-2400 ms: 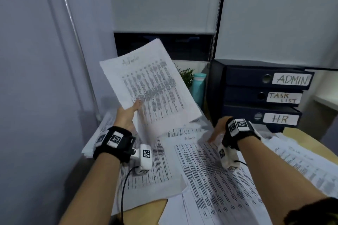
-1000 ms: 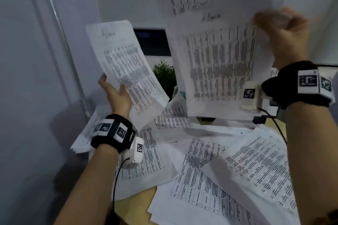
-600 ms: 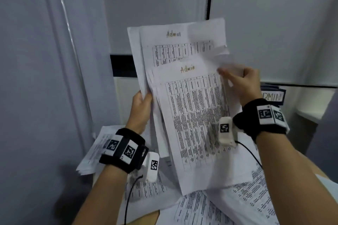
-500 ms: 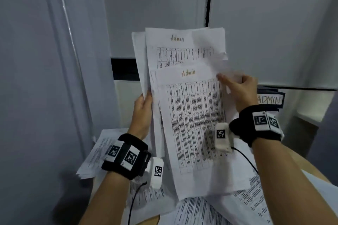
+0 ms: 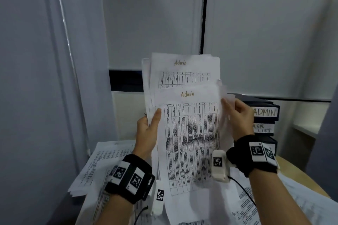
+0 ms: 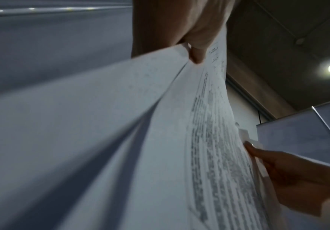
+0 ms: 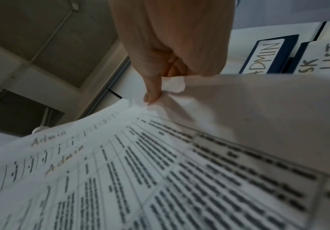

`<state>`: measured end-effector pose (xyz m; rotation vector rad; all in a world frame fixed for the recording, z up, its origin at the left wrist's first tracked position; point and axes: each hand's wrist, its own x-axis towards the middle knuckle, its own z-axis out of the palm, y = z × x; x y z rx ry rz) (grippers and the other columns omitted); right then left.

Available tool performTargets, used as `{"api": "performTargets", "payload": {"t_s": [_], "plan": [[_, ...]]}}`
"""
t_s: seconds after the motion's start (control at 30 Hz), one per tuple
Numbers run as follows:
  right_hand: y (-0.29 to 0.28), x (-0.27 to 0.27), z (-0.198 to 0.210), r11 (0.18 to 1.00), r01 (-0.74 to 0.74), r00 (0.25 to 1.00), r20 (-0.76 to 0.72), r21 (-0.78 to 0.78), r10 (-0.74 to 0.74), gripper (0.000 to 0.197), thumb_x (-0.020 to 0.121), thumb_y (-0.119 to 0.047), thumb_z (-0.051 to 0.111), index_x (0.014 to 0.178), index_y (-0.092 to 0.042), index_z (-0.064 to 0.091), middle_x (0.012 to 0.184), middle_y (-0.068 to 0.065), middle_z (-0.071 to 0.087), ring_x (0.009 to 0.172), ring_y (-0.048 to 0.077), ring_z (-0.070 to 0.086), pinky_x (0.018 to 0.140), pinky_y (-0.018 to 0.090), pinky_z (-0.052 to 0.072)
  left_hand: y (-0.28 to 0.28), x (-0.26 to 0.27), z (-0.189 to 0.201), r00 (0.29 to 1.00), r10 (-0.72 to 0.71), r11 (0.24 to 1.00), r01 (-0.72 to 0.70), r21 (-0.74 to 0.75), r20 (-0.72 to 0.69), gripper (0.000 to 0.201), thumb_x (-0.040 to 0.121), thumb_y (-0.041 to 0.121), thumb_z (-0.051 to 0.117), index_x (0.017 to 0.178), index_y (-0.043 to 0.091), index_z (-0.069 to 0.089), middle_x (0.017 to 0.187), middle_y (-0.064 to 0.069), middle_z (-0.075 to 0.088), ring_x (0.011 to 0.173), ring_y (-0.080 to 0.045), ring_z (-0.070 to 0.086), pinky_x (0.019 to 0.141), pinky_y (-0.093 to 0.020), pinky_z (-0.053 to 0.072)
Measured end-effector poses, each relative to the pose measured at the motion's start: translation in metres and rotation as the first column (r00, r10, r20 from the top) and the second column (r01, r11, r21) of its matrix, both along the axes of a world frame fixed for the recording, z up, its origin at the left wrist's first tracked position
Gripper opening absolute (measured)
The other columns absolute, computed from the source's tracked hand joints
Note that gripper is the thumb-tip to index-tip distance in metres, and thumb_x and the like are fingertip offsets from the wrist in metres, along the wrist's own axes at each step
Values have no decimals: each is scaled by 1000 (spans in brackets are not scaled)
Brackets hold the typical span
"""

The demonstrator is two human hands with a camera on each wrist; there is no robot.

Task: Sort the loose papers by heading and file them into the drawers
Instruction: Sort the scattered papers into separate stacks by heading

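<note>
From the head camera: a person holds a small bundle of papers [image 5: 190, 129] upright in front of them, above a desk [image 5: 300, 175] strewn with more printed sheets [image 5: 102, 166]. The left hand [image 5: 148, 133] grips the bundle's left edge, thumb across the front. The right hand [image 5: 237, 115] pinches the right edge. Two sheets show the handwritten heading "Admin", the front one sitting lower than the one behind. Just right of the hands stands a dark set of drawers [image 5: 265, 113] labelled ADMIN and TASK LIST.

From the left wrist camera: the left thumb presses the sheets, which fan apart loosely below the grip.

From the right wrist camera: the right thumb and fingers crumple the paper's edge slightly where they pinch it.

The step looks like squaring up the Admin sheets. It would go best with a lighter right-hand pinch, letting the sheets slide level, perhaps tapped on the desk, before they go into the ADMIN drawer.
</note>
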<state>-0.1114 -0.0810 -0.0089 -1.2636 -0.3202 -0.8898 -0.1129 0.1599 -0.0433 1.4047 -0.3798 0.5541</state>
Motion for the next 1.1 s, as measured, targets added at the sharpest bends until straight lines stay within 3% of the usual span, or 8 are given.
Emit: {"api": "performTargets", "payload": {"t_s": [0.07,0.17,0.3,0.5,0.67,0.87,0.97,1.1], "plan": [[0,-2,0,998,-45,999,9,34,45,9,93,-8,60,94,-8,70,68,-15,68,66,-4,62,61,15,49,0,-2,2,998,-6,1000,4,-30,-56,80,73,77,54,86,-1,52,79,-2,50,80,-14,53,89,-25,45],[-3,0,-3,992,-95,995,32,88,93,24,89,-9,62,113,-14,66,104,-10,72,107,4,65,85,13,51,-4,-5,8,995,18,998,-24,-58,-99,53,83,63,47,67,17,27,58,5,27,58,-9,33,69,-20,36],[-11,0,-10,984,-156,987,41,84,153,35,71,-33,74,105,-21,74,129,7,60,121,19,57,96,22,49,-4,-8,11,995,-34,992,22,-128,-90,42,90,57,43,73,20,35,73,5,40,68,-3,41,71,-17,36],[-25,5,-16,939,-344,939,39,30,343,22,51,-38,88,60,-23,74,98,-5,59,100,9,58,84,24,50,-6,-14,13,997,-44,983,31,-182,-68,33,97,47,41,70,32,29,71,15,28,61,1,31,65,-13,31],[-38,6,-28,893,-450,893,-5,-25,450,14,86,1,50,92,-3,62,81,-2,62,92,4,61,91,18,47,-2,-9,11,995,-77,977,64,-205,-56,42,90,59,44,88,19,56,92,-8,56,82,-21,54,79,-30,48],[-31,-8,-28,889,-458,889,-8,-24,458,25,71,-26,74,89,-10,66,90,1,68,91,12,64,80,23,54,-6,-9,9,995,-78,968,60,-244,-62,40,96,49,41,86,16,60,94,-13,59,88,-24,57,87,-43,49],[-22,-15,-25,908,-417,907,-59,19,418,16,73,-25,69,87,-24,76,91,1,73,81,13,67,68,24,57,-9,-10,9,997,-65,972,52,-231,-48,38,98,44,41,83,20,66,94,-6,69,94,-21,65,91,-38,51],[-19,-14,-24,953,-278,957,-46,120,285,29,63,-37,74,84,-17,71,76,-3,70,65,9,64,57,21,54,-11,-10,4,999,-47,984,43,-173,-18,49,93,54,44,90,10,65,88,-12,64,87,-21,63,87,-34,52]]}}
